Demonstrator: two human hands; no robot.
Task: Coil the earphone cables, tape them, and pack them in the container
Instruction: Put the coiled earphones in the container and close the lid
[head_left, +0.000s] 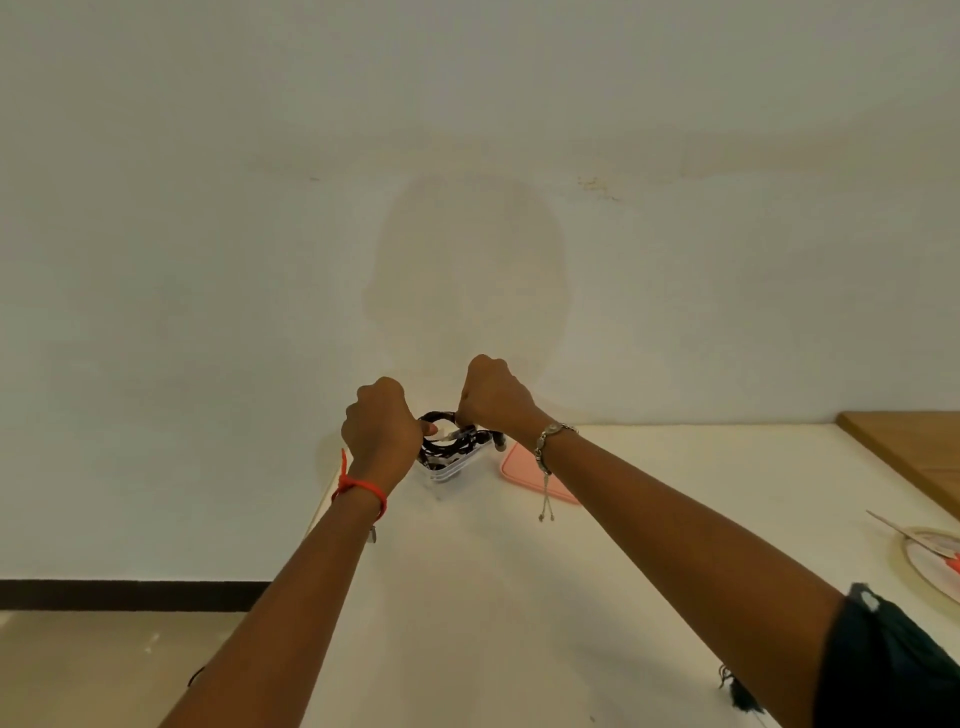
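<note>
Coil (440, 417) of black earphone cable sits btwn both hands at the mouth of a clear container (451, 469), w/ more black cable showing thru the container's walls; can't tell if the held coil touches what's below. Left hand (382, 431) is curled, thumb tip on the coil's left side, gripping it. Right hand (496, 396) is curled too, fingers pinching the coil's right edge. Container stands at the far end of the white surface (467, 597), close to the wall (467, 156). Pink lid (519, 467) lies flat just right of the container, partly under the right forearm. Red thread (359, 487) on left wrist, metal bracelet (549, 437) on right. Tape roll (930, 569) lies at the surface's right edge, well apart from the container; wooden board (909, 447) at far right.
</note>
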